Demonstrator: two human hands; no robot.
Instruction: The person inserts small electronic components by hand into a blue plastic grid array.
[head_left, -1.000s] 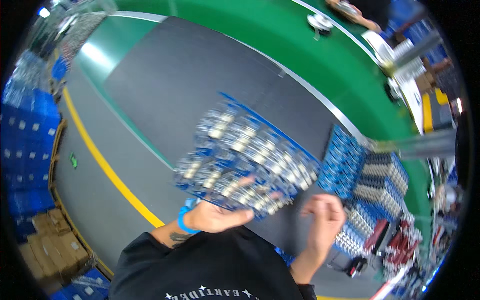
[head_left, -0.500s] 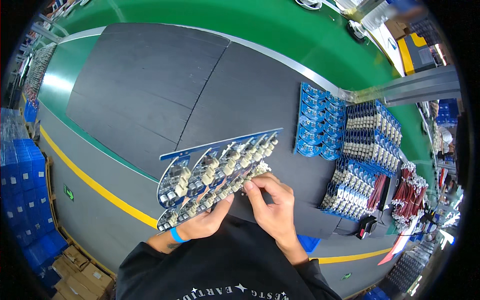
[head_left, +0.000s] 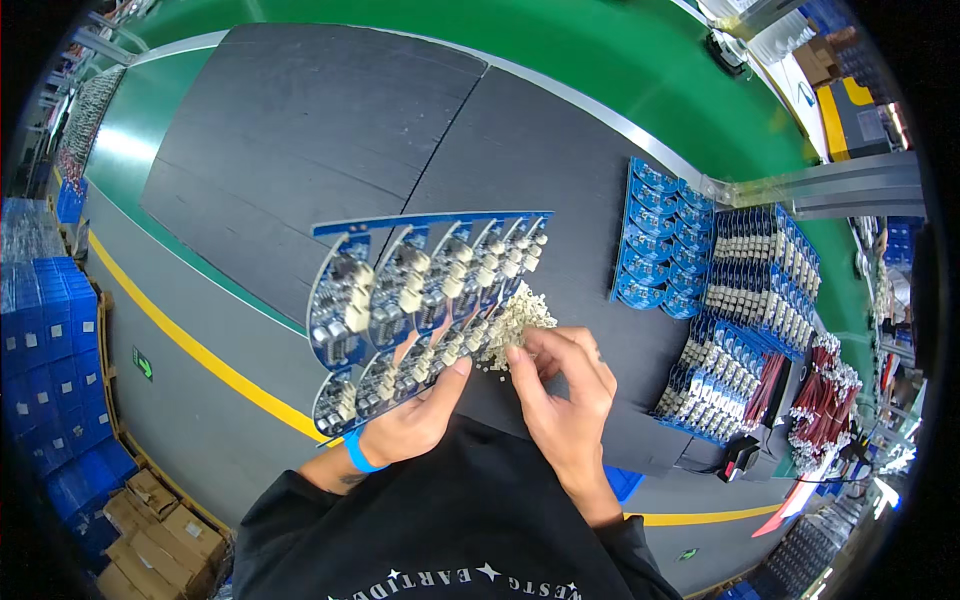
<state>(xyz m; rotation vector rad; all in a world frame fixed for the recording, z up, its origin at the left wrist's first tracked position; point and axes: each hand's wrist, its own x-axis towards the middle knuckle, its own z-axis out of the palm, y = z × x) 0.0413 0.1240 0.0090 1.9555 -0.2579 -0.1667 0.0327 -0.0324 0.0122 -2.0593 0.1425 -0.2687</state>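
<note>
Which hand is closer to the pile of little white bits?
Right. The right hand has its fingertips at the lower right edge of the pile; the left hand is to its lower left, holding the board.

Grey floor (head_left: 190, 425) — yellow stripe (head_left: 215, 365)

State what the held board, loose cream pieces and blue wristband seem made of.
Held board: likely rigid laminate, satin blue coating; thin, flat, carrying components. Loose cream pieces: probably matte plastic, evenly coloured. Blue wristband: smooth, perhaps rubber or plastic; no weave shows.
</note>
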